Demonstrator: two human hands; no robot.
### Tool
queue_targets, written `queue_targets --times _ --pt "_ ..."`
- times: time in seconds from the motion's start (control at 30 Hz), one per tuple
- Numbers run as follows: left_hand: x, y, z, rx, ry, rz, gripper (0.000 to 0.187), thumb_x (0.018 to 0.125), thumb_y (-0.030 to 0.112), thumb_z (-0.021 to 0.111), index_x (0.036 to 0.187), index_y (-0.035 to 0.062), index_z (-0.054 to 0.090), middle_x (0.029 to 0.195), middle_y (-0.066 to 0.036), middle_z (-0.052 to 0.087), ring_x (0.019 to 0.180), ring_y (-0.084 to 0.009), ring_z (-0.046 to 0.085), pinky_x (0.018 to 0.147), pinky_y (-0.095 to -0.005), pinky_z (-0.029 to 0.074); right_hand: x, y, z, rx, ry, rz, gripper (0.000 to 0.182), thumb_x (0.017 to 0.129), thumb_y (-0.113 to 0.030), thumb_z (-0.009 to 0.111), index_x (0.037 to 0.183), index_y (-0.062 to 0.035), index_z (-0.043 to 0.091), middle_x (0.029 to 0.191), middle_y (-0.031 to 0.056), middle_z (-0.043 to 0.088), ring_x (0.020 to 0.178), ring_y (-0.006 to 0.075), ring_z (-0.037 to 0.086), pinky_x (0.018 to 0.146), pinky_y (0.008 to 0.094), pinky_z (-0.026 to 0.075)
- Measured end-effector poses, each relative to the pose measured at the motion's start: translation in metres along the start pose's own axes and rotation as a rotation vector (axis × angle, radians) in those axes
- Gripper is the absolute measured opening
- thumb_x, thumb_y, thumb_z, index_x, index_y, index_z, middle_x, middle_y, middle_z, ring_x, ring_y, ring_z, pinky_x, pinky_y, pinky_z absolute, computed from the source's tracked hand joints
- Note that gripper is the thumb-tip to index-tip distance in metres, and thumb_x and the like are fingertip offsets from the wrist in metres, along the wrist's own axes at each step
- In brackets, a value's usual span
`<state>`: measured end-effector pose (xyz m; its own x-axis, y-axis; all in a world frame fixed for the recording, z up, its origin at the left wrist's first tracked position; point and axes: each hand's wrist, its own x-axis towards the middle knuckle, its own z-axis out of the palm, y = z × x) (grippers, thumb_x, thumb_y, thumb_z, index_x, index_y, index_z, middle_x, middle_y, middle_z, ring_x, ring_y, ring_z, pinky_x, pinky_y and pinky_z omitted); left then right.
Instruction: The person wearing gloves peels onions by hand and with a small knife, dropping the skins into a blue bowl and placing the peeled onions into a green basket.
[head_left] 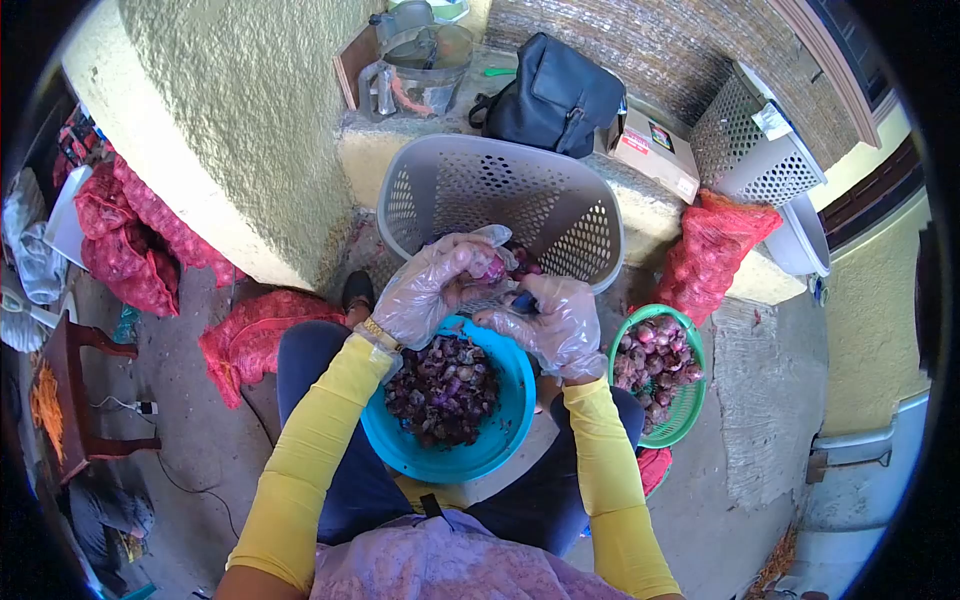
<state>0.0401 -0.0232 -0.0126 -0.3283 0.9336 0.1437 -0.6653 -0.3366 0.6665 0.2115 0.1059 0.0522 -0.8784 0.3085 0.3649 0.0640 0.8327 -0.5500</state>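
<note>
My left hand, in a clear plastic glove, has its fingers closed round a red onion above the near rim of the grey perforated basket. My right hand, gloved the same way, grips a small tool with a dark blue handle, perhaps a knife; its blade is hard to make out. Several red onions lie in the basket, partly hidden by my hands. Below my hands, between my legs, a blue basin holds dark onion skins and trimmings.
At right are a green basket of red onions and a full red mesh sack. More mesh sacks lie at left, near a wooden stool. A black backpack and a cardboard box sit on the ledge.
</note>
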Motion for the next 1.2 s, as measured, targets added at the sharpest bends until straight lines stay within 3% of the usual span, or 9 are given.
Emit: queue_targets --times 0.17,0.37,0.43,0.67,0.73,0.87,1.2 --pt "0.002 0.003 0.006 0.068 0.015 -0.075 0.045 0.101 0.015 0.068 0.141 -0.0004 0.054 0.14 -0.016 0.06 0.123 -0.0235 0.064 0.108 -0.0422 0.055 -0.001 0.003 0.005 0.076 0.131 0.058 0.051 0.074 -0.048 0.092 0.087 -0.0028 0.074 0.073 0.0205 0.069 0.068 0.0404 0.07 0.064 0.0445 0.055" --pt "-0.001 0.004 0.009 0.059 -0.048 -0.096 0.06 0.097 0.012 0.071 0.15 -0.0019 0.046 0.145 -0.016 0.058 0.128 -0.0225 0.062 0.111 -0.039 0.053 -0.002 0.006 0.009 0.125 0.125 0.164 0.043 0.08 -0.043 0.089 0.086 -0.0031 0.072 0.074 0.0207 0.07 0.067 0.0405 0.069 0.063 0.0456 0.053" --pt "0.001 0.006 0.009 0.012 -0.049 -0.132 0.062 0.097 0.012 0.072 0.151 -0.0017 0.045 0.146 -0.016 0.058 0.129 -0.023 0.062 0.111 -0.0395 0.052 -0.003 0.009 0.01 0.146 0.188 0.114 0.04 0.081 -0.037 0.09 0.09 -0.0028 0.071 0.069 0.0119 0.067 0.059 0.0272 0.061 0.06 0.0384 0.05" --pt "-0.003 0.011 0.005 0.052 -0.017 -0.165 0.066 0.091 0.006 0.075 0.151 -0.0002 0.047 0.156 -0.017 0.05 0.136 -0.0276 0.057 0.116 -0.0436 0.048 -0.003 0.012 0.009 0.108 0.186 0.118 0.04 0.082 -0.036 0.09 0.088 -0.0024 0.07 0.068 0.0106 0.065 0.058 0.0228 0.057 0.059 0.0375 0.048" --pt "-0.003 0.013 0.01 0.109 -0.029 -0.101 0.065 0.089 0.003 0.075 0.148 0.0004 0.05 0.158 -0.016 0.048 0.137 -0.028 0.056 0.117 -0.0443 0.047 -0.002 0.006 0.004 0.156 0.149 0.188 0.037 0.084 -0.037 0.087 0.087 -0.0037 0.072 0.073 0.0175 0.07 0.067 0.0374 0.068 0.063 0.0445 0.052" --pt "-0.003 0.013 0.013 0.093 -0.062 -0.029 0.062 0.082 -0.006 0.075 0.142 0.0033 0.059 0.164 -0.012 0.044 0.141 -0.0286 0.052 0.119 -0.0455 0.044 -0.001 0.007 0.008 0.243 0.172 0.179 0.037 0.082 -0.037 0.089 0.085 -0.0038 0.072 0.072 0.0172 0.07 0.065 0.0369 0.068 0.062 0.0447 0.052" --pt "-0.002 0.015 0.008 0.26 -0.096 -0.007 0.064 0.081 -0.011 0.072 0.141 0.0063 0.062 0.162 -0.013 0.046 0.14 -0.0269 0.052 0.118 -0.0435 0.045 -0.001 0.009 0.008 -0.001 0.112 0.13 0.044 0.081 -0.045 0.087 0.083 -0.004 0.07 0.073 0.0206 0.069 0.07 0.0433 0.069 0.063 0.0487 0.053"
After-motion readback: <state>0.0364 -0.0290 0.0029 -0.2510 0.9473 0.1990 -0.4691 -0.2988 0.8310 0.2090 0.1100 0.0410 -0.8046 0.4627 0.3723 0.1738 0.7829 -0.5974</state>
